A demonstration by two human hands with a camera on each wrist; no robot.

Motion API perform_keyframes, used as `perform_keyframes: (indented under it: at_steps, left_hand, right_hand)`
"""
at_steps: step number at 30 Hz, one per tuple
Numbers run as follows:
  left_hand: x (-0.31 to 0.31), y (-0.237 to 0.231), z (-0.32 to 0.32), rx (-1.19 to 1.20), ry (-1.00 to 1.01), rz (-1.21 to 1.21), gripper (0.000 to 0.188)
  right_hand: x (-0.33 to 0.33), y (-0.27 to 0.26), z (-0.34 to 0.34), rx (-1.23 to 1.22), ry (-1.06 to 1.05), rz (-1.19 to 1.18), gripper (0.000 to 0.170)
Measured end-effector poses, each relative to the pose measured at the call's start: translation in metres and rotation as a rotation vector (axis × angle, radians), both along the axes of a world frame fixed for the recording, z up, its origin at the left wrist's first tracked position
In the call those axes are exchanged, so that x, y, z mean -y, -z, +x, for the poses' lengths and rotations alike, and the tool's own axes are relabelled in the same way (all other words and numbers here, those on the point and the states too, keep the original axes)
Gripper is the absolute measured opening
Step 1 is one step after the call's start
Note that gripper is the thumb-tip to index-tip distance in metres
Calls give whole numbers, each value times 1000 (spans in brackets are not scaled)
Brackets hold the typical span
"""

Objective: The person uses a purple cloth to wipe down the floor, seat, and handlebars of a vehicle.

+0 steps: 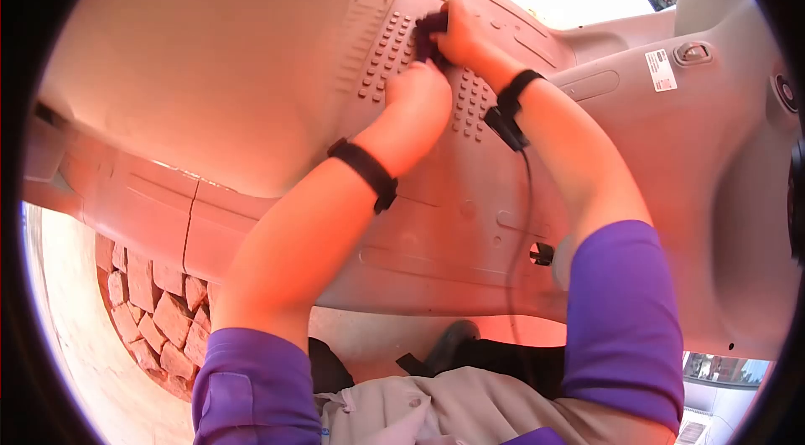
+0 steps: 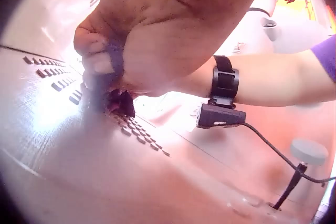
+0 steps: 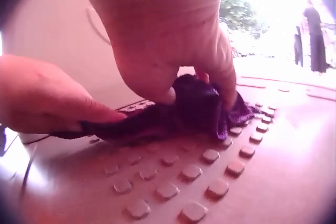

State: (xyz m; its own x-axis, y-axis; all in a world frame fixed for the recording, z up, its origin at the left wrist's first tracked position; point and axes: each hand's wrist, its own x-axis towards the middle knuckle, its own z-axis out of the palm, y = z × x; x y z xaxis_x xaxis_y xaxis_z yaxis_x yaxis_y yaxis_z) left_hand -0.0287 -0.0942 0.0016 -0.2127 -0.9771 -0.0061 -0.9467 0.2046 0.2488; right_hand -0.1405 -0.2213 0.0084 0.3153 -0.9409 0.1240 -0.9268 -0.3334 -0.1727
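A dark purple cloth (image 3: pixel 197 108) lies bunched over the raised studs (image 3: pixel 168 190) of a pale plastic floor panel (image 1: pixel 436 210). My right hand (image 1: pixel 465 36) grips the bunched part, thumb on one side and fingers on the other in the right wrist view. Beside it, my left hand (image 1: pixel 419 101) holds the cloth's nearer end, its fingers curled in the left wrist view. Part of the cloth (image 2: pixel 115 58) shows between those fingers, and the rest is mostly hidden behind the hand. A black strap circles each wrist, and the right one carries a small camera (image 1: pixel 506 128).
A large smooth panel (image 1: pixel 210 67) rises left of the hands. On the right, the moulded body has a white label (image 1: pixel 661 70) and a latch (image 1: pixel 693 52). A cable (image 1: pixel 527 218) hangs from the right wrist. Stone paving (image 1: pixel 159 311) lies at lower left.
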Motion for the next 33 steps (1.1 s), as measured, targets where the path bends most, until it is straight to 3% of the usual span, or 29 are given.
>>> perform_keyframes:
  at_steps: [3,4,7,9,11,13,14,15,17,18,20,21,22,23,24,25,27,29,30,33]
  left_hand:
    - [23,5,9,-103,-198,201,38]
    - [20,-4,11,2,-166,306,39]
    - [-1,-24,14,300,339,545,34]
    - [-26,-35,4,112,228,429,27]
    - [-33,-29,-5,-20,147,336,27]
    - [-4,-9,-16,-159,-244,16,26]
    - [7,4,-3,-25,-192,-144,23]
    - [11,-10,16,4,-52,69,23]
    - [17,1,12,-5,-187,285,24]
    - [6,0,12,40,-94,328,25]
    - [-21,-15,12,105,99,375,27]
    - [-27,-18,6,99,112,403,26]
    - [-31,-21,2,93,116,429,26]
    - [-32,-23,0,91,115,458,26]
    - [-32,-18,-3,21,53,305,28]
    - [-25,-10,-8,-103,-143,109,32]
    - [0,4,0,81,-227,-8,39]
    - [0,0,14,110,-166,160,35]
    - [-4,1,18,121,-123,251,33]
    - [-42,2,20,245,239,384,23]
  right_hand:
    - [30,19,38,22,101,-62,55]
    - [33,25,46,4,111,-53,51]
    - [20,15,47,91,-142,275,41]
    - [-16,-18,30,-146,-361,262,46]
    - [-7,-11,17,-102,-301,170,40]
    - [19,-15,24,-18,-34,75,37]
    - [33,-8,26,-4,31,-30,32]
    - [31,2,34,-17,46,-39,32]
    - [26,25,52,-43,73,-47,33]
    - [41,37,45,4,-22,94,33]
    - [0,-17,42,-155,-210,347,34]
    - [-17,-40,39,-240,-303,478,35]
    - [-10,-31,25,-210,-433,487,38]
    - [3,-22,22,-98,-320,396,39]
    - [18,-11,23,19,-210,312,39]
    - [17,-10,29,140,-97,231,40]
    - [26,-3,40,78,38,78,39]
    - [36,37,58,-30,85,13,39]
    - [13,17,71,-161,-64,41,41]
    - [-29,-12,65,-198,-325,346,48]
